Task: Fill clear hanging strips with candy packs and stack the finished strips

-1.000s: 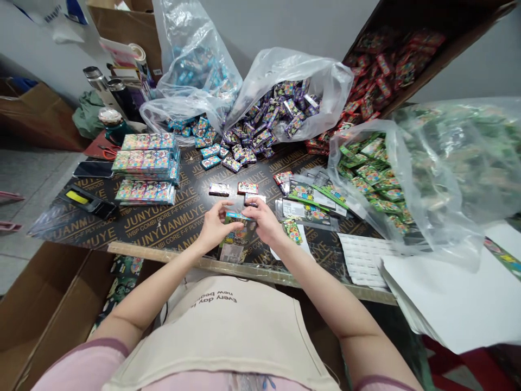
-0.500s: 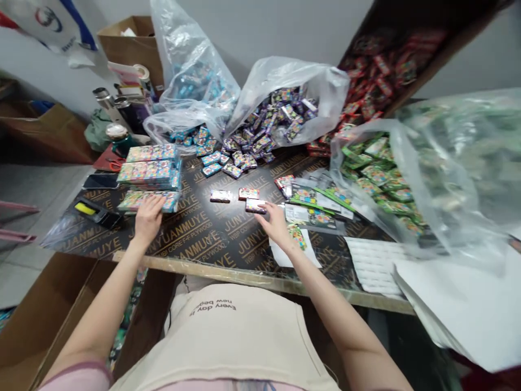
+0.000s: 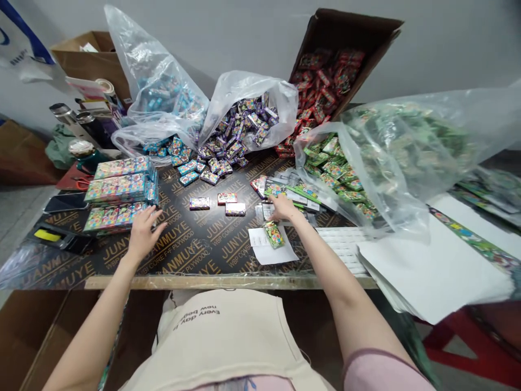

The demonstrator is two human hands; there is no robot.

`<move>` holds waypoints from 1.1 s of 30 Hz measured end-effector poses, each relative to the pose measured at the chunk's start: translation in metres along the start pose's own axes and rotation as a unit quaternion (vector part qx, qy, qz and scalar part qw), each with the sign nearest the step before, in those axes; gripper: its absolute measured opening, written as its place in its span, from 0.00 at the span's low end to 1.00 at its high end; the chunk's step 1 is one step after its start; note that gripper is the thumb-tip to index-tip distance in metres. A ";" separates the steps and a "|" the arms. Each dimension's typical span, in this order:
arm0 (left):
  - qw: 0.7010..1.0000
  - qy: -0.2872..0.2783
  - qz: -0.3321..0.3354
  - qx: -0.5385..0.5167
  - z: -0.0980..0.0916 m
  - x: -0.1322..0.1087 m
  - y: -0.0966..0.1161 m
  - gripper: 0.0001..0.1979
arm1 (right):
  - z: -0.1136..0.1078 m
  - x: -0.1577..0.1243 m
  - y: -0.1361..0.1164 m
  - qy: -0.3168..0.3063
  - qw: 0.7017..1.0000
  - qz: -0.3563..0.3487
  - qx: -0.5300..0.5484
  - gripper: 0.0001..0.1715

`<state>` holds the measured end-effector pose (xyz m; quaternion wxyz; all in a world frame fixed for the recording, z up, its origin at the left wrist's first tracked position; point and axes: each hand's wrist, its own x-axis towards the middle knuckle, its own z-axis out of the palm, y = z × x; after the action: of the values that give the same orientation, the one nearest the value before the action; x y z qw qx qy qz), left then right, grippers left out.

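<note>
My left hand (image 3: 144, 231) is open, its fingers spread at the right end of the front row of colourful wrapped packs (image 3: 109, 216). My right hand (image 3: 281, 209) reaches over the flat green-and-black printed sleeves (image 3: 299, 194), thumb and fingers apart at their left edge. Just below it, a small green packet (image 3: 273, 234) lies on a white paper sheet (image 3: 285, 254). Between my hands, three small boxes rest on the table: a purple one (image 3: 199, 203), a red one (image 3: 227, 199) and one with a pale top (image 3: 235, 209).
Along the back are plastic bags of blue boxes (image 3: 163, 100), purple boxes (image 3: 240, 127) and green packets (image 3: 337, 171), plus a tilted carton of red boxes (image 3: 321, 89). A black tape dispenser (image 3: 61, 238) and a phone (image 3: 65, 202) lie left. White sheets (image 3: 439, 266) overhang the right front edge.
My right hand has left the pale-topped box and moved right to the flat sleeves. My left hand has slid off the top of the front packs to their right end. The view has shifted right.
</note>
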<state>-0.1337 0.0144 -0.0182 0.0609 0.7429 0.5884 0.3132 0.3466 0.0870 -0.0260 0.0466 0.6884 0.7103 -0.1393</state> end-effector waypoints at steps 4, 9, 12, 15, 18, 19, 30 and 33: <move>0.998 -0.027 0.028 -0.048 0.016 -0.003 0.025 0.16 | -0.008 0.009 0.007 0.018 0.998 -0.034 0.048 0.20; 0.990 -0.054 0.028 -0.125 0.018 0.003 0.051 0.19 | -0.049 0.008 0.013 0.132 0.981 -0.040 0.137 0.09; 0.978 -0.069 -0.006 -0.196 0.018 0.012 0.072 0.22 | -0.082 0.002 0.002 0.299 0.906 -0.063 0.293 0.12; 0.962 -0.075 -0.041 -0.258 0.024 0.023 0.092 0.24 | -0.100 -0.002 -0.022 0.385 0.818 -0.096 0.418 0.16; 0.948 -0.098 -0.053 -0.299 0.033 0.028 0.109 0.23 | -0.097 0.005 -0.050 0.370 0.809 -0.100 0.446 0.13; 0.944 -0.111 -0.055 -0.306 0.035 0.028 0.113 0.24 | -0.092 0.010 -0.057 0.347 0.824 -0.098 0.437 0.10; 0.875 -0.114 -0.163 -0.442 0.027 0.020 0.113 0.27 | -0.096 0.006 -0.099 0.326 0.864 -0.093 0.372 0.06; 0.824 -0.107 -0.197 -0.521 0.029 0.025 0.129 0.27 | -0.093 -0.020 -0.137 0.242 0.851 -0.165 0.435 0.05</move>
<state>-0.0079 0.0065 0.0276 0.5618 0.4977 0.4611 0.4733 0.2237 0.0900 0.0862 -0.4548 0.5229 0.6691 -0.2684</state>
